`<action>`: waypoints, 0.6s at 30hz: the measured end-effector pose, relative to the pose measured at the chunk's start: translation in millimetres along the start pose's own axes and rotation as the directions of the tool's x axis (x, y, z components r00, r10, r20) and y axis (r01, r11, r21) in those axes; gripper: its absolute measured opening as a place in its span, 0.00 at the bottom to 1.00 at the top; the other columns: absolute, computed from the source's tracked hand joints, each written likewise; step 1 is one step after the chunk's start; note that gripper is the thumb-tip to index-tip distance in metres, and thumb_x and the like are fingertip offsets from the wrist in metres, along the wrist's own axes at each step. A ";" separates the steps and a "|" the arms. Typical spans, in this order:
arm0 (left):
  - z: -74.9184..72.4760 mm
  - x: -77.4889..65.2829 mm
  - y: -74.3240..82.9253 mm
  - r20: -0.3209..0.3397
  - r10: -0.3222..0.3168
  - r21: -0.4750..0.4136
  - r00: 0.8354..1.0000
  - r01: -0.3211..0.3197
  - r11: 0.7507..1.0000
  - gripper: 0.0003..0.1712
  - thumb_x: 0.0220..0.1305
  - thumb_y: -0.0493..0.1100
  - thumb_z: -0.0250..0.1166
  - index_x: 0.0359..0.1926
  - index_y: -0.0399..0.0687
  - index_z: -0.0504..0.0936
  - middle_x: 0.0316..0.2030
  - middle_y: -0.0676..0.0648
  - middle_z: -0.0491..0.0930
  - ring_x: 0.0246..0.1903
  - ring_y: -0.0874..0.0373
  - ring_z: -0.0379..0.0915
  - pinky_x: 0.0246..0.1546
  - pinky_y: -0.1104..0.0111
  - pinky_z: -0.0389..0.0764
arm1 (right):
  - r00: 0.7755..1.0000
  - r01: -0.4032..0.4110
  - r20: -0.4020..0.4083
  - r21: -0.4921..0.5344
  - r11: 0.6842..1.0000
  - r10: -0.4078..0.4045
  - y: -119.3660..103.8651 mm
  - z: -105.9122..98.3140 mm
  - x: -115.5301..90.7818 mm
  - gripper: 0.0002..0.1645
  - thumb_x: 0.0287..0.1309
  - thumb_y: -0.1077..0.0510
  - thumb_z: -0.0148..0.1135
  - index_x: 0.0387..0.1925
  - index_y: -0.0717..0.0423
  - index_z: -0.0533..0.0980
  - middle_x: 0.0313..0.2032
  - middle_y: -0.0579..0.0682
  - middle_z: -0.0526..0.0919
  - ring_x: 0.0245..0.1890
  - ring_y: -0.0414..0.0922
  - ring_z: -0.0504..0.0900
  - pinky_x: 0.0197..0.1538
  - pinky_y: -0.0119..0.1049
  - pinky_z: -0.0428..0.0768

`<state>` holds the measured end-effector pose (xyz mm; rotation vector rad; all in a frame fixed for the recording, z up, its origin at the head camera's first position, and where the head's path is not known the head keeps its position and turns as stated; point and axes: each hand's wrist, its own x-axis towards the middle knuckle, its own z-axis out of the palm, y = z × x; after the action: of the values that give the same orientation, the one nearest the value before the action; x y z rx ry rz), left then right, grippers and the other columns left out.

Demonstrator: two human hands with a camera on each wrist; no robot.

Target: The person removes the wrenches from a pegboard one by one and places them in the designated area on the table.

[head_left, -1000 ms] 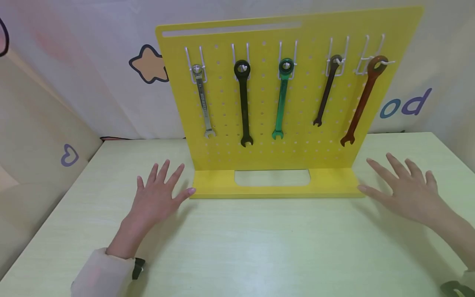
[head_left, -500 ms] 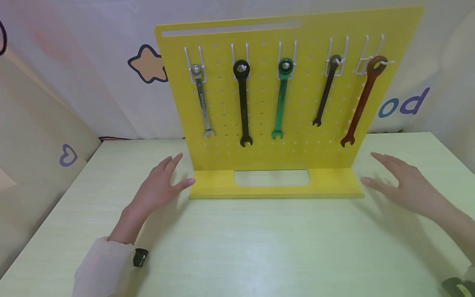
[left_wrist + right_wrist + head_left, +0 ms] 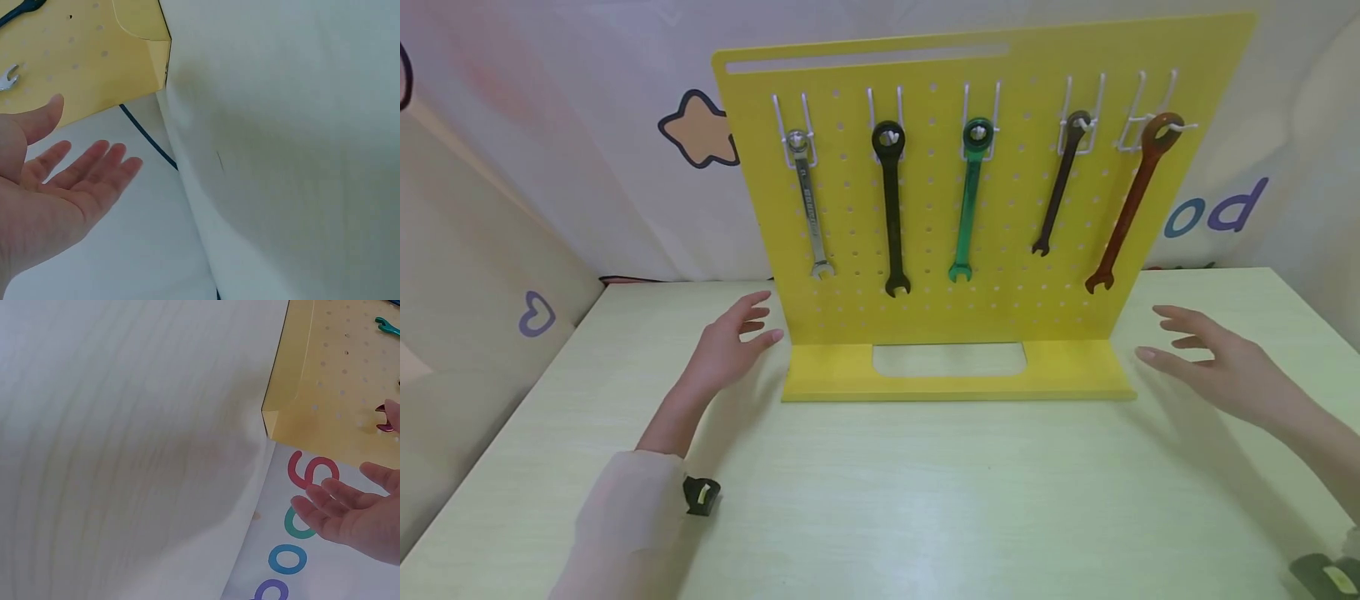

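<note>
A yellow pegboard stands on a base, with several combination wrenches hung by their ring ends on white wire hooks. From left to right they are a silver wrench, a black wrench, a green wrench, a smaller dark wrench and a reddish-brown wrench. My left hand hovers just left of the board, fingers loosely bent and holding nothing. Off the board's right side, my right hand is likewise relaxed, thumb apart from the fingers. Neither hand touches a wrench.
The pale table extends in front of the board. Behind it hangs a white curtain printed with a star, a heart and letters. The board's base has a cut-out slot in its middle.
Both hands have turned from palms-down with spread fingers to thumb-side up, with fingers more bent. My left forearm has moved slightly forward. The wrenches still hang in their places.
</note>
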<state>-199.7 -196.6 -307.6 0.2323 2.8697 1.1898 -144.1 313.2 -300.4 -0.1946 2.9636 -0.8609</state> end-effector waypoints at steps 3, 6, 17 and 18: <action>1.6 7.1 -0.6 -0.011 -0.009 -0.056 1.000 0.008 0.998 0.32 0.64 0.41 0.58 0.66 0.45 0.57 0.58 0.36 0.67 0.57 0.44 0.65 0.56 0.50 0.67 | 1.000 0.000 0.003 0.003 1.000 0.000 -0.2 -0.2 0.8 0.42 0.63 0.44 0.51 0.68 0.61 0.48 0.62 0.69 0.57 0.54 0.67 0.63 0.43 0.66 0.69; 2.9 12.8 -0.5 -0.013 -0.020 -0.107 1.000 0.018 0.994 0.30 0.65 0.40 0.57 0.66 0.46 0.59 0.57 0.36 0.68 0.56 0.45 0.66 0.56 0.52 0.69 | 1.000 0.011 -0.011 0.005 1.000 -0.011 -0.7 -1.0 1.1 0.40 0.63 0.45 0.51 0.67 0.62 0.50 0.61 0.69 0.59 0.53 0.66 0.66 0.43 0.65 0.70; 7.6 26.5 1.1 -0.067 -0.103 -0.315 0.992 0.077 0.946 0.20 0.66 0.38 0.55 0.58 0.41 0.66 0.51 0.37 0.73 0.51 0.44 0.70 0.51 0.58 0.75 | 0.997 0.016 -0.072 -0.012 1.000 -0.017 -9.5 -12.2 9.0 0.34 0.64 0.47 0.51 0.61 0.66 0.59 0.53 0.69 0.69 0.48 0.66 0.70 0.40 0.51 0.78; 8.0 27.7 1.4 -0.069 -0.109 -0.327 0.992 0.081 0.942 0.20 0.65 0.38 0.56 0.57 0.41 0.66 0.51 0.37 0.73 0.51 0.44 0.70 0.50 0.58 0.76 | 0.996 0.018 -0.083 -0.012 1.000 -0.019 -11.1 -14.4 10.0 0.33 0.64 0.47 0.51 0.61 0.66 0.60 0.52 0.69 0.69 0.47 0.66 0.71 0.38 0.43 0.80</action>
<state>-226.3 -186.0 -311.3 0.0329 2.6579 1.6598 -154.0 310.2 -282.5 -0.1912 3.0485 -0.8752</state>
